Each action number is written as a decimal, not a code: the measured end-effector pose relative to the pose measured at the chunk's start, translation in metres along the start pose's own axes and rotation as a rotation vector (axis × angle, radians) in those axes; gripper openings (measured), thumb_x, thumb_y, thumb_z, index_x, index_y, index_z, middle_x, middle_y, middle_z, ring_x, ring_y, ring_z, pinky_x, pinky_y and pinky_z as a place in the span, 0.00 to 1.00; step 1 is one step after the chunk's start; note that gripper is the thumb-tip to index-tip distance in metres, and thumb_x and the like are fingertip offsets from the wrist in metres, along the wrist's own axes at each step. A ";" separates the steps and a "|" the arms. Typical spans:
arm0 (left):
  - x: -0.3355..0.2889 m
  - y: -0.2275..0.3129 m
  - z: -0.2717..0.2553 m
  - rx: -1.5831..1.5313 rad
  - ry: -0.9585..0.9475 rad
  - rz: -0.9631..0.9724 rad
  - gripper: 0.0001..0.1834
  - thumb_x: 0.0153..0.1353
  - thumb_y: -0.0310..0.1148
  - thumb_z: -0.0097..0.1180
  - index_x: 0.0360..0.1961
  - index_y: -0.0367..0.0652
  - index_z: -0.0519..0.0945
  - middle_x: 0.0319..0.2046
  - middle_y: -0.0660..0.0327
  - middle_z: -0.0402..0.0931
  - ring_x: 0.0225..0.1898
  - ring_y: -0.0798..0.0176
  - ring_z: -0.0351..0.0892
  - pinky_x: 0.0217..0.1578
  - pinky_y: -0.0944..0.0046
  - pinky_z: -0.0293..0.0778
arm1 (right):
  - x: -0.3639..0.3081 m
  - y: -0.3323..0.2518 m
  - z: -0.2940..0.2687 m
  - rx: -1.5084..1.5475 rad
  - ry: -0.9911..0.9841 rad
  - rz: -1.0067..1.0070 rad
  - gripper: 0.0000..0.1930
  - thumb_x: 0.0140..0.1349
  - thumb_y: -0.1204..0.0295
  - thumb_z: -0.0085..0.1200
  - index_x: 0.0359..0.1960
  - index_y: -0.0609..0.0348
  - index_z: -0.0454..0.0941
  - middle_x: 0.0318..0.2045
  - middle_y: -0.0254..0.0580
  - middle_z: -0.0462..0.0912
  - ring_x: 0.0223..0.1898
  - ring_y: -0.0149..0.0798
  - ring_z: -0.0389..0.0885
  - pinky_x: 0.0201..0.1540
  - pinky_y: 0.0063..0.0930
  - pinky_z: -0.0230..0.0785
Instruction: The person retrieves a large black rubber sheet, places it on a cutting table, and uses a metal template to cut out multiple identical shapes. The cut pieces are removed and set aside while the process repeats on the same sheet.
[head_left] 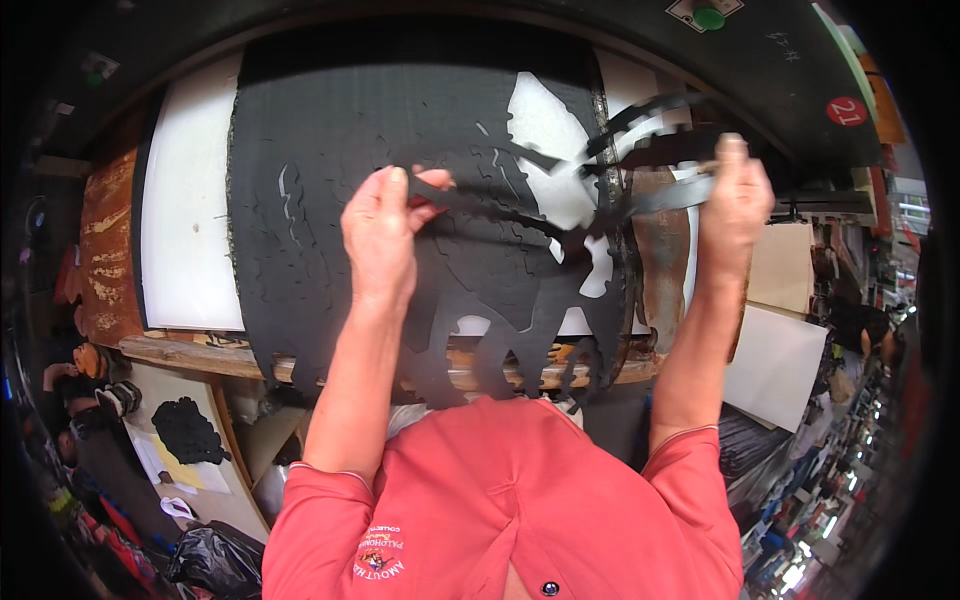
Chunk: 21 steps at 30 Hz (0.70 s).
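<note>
A large black sheet (320, 120), cut through with jagged outlines, lies over the white work surface (190, 210) and hangs past its near edge. White shows through an opening in its right part. Above the sheet, my left hand (383, 235) pinches one end of a thin black strip of cut sheet (490, 207) between thumb and fingers. On the far right my raised right hand (735, 200) is closed on several black strips (665, 195) with notched edges, which fan out to the left. Motion blurs the strips and this hand, and where they join is hard to make out.
A dark overhead beam with a green button (709, 18) and a red round sticker (846, 111) spans the far side. A wooden rail (190, 355) runs along the near edge. At left stands a board with a black cut piece (190, 430); pale sheets (775, 370) lie at right.
</note>
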<state>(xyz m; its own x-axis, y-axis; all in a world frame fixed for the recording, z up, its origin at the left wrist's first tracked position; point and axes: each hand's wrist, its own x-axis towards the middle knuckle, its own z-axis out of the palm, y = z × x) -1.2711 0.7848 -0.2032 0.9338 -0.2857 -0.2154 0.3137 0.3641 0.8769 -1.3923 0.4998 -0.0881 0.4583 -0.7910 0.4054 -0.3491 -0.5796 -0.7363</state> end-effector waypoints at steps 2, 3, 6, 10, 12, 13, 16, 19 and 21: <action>0.008 -0.007 -0.012 -0.018 0.036 -0.030 0.16 0.84 0.37 0.51 0.55 0.34 0.81 0.48 0.49 0.90 0.48 0.56 0.90 0.51 0.60 0.85 | 0.039 -0.007 -0.027 0.108 0.138 -0.037 0.23 0.80 0.52 0.59 0.28 0.55 0.77 0.22 0.27 0.73 0.23 0.25 0.65 0.27 0.27 0.61; 0.010 -0.011 -0.014 -0.013 0.076 -0.084 0.15 0.84 0.37 0.51 0.56 0.34 0.81 0.49 0.50 0.90 0.49 0.55 0.90 0.52 0.60 0.85 | 0.052 -0.013 -0.037 0.185 0.242 0.020 0.23 0.80 0.53 0.60 0.30 0.56 0.79 0.23 0.28 0.76 0.23 0.24 0.69 0.28 0.25 0.65; 0.006 -0.014 -0.007 0.070 0.046 -0.041 0.18 0.84 0.34 0.51 0.62 0.31 0.79 0.55 0.49 0.87 0.56 0.55 0.88 0.58 0.58 0.83 | 0.059 -0.026 -0.052 0.440 0.186 -0.223 0.18 0.81 0.58 0.58 0.38 0.61 0.84 0.28 0.33 0.85 0.29 0.25 0.83 0.31 0.22 0.79; -0.020 0.002 0.010 0.383 0.094 0.231 0.25 0.83 0.32 0.52 0.75 0.29 0.71 0.68 0.46 0.78 0.69 0.54 0.78 0.70 0.53 0.76 | 0.022 -0.036 -0.025 0.038 0.241 -0.399 0.15 0.81 0.62 0.58 0.48 0.64 0.87 0.30 0.37 0.88 0.29 0.30 0.85 0.31 0.25 0.77; -0.041 0.010 0.011 0.124 -0.008 0.140 0.27 0.82 0.38 0.56 0.73 0.30 0.74 0.67 0.47 0.79 0.66 0.55 0.81 0.70 0.55 0.74 | -0.001 -0.036 0.012 -0.239 0.308 -1.007 0.12 0.72 0.72 0.60 0.51 0.67 0.85 0.36 0.43 0.90 0.32 0.37 0.86 0.34 0.32 0.79; -0.050 0.012 0.009 -0.079 -0.091 0.020 0.31 0.82 0.44 0.56 0.74 0.31 0.72 0.68 0.47 0.78 0.67 0.54 0.80 0.71 0.53 0.74 | -0.025 -0.036 0.027 -0.188 0.094 -1.149 0.15 0.64 0.77 0.60 0.51 0.67 0.84 0.39 0.45 0.89 0.33 0.41 0.87 0.35 0.34 0.81; -0.064 0.013 -0.006 -0.503 -0.219 -0.350 0.46 0.81 0.63 0.47 0.80 0.31 0.61 0.68 0.50 0.75 0.59 0.62 0.82 0.63 0.57 0.78 | -0.096 -0.035 0.074 0.122 -0.506 -1.104 0.24 0.47 0.87 0.61 0.51 0.67 0.82 0.42 0.47 0.87 0.36 0.47 0.88 0.39 0.37 0.84; -0.072 0.005 -0.020 -0.328 -0.130 -0.347 0.32 0.84 0.50 0.50 0.73 0.33 0.73 0.49 0.64 0.80 0.42 0.73 0.75 0.46 0.69 0.72 | -0.142 -0.032 0.086 -0.010 -0.654 -1.020 0.19 0.49 0.83 0.62 0.45 0.63 0.81 0.36 0.43 0.82 0.34 0.45 0.84 0.37 0.35 0.81; -0.079 -0.005 -0.020 -0.283 -0.104 -0.334 0.24 0.85 0.41 0.50 0.70 0.33 0.76 0.50 0.64 0.81 0.47 0.71 0.77 0.54 0.67 0.72 | -0.159 -0.033 0.077 -0.122 -0.818 -0.861 0.27 0.43 0.89 0.58 0.51 0.69 0.80 0.44 0.51 0.84 0.43 0.51 0.87 0.46 0.40 0.82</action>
<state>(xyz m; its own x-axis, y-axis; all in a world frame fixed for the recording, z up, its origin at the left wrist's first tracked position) -1.3429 0.8236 -0.1996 0.7560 -0.5106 -0.4096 0.6429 0.4614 0.6114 -1.3905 0.6598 -0.1698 0.9492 0.2004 0.2427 0.2729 -0.9081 -0.3175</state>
